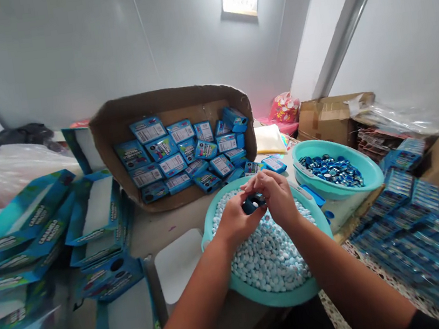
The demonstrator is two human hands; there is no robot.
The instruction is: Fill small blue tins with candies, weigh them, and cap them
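Note:
My left hand (236,221) and my right hand (275,196) meet over a teal basin (262,294) heaped with small pale blue and white pieces (265,259). Together they grip a small dark blue round object (252,203) between the fingertips. Both hands are closed around it, the right one curled over its top. A second teal basin (368,179) to the right holds shiny dark blue pieces (332,169).
A cardboard tray (178,102) leaning at the back holds several small blue boxes (180,156). Flat blue display cartons (32,223) lie stacked at the left. Rows of blue packets (424,228) fill the right side. Brown cartons (330,113) stand behind.

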